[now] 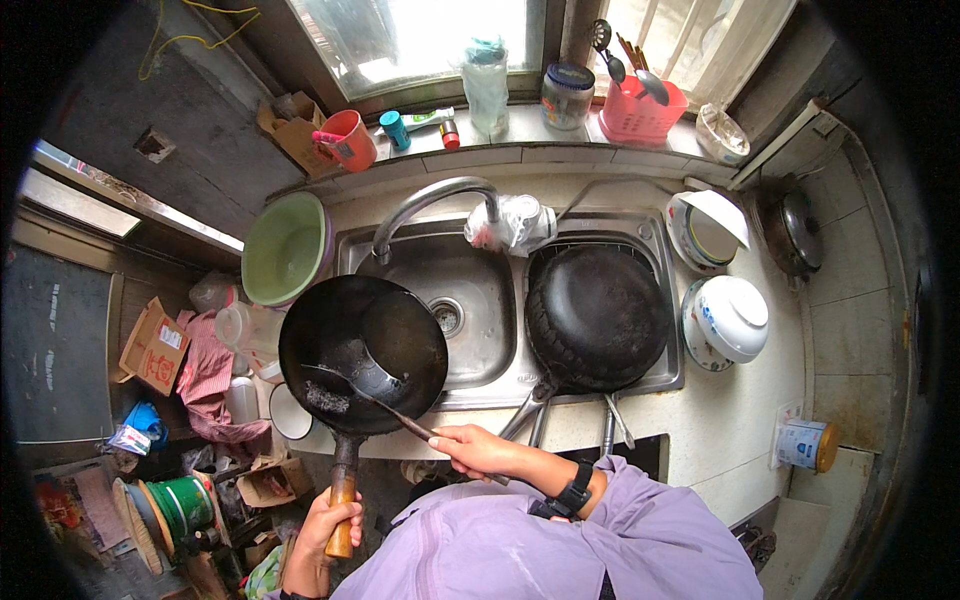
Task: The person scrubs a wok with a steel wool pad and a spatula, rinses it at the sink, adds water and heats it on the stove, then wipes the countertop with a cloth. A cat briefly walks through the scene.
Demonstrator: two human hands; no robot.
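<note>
My left hand (324,521) is closed around the wooden handle (343,501) of a black wok (397,319). The wok is held over the left front corner of a stainless steel sink (491,337), covering part of its left basin. My right hand (469,448) grips a long-handled cooking utensil (405,421) that reaches down into the wok. Its head lies low against the dark metal; whether it is a spatula or a ladle I cannot tell. A patch of pale foamy liquid (327,397) shows near the wok's front left.
A curved faucet (427,191) arches over the left basin. An upturned black pan (600,315) covers the right basin, handles jutting forward. White bowls (733,319) stand at right, a green basin (283,247) at left. A pink utensil basket (643,112) sits on the windowsill.
</note>
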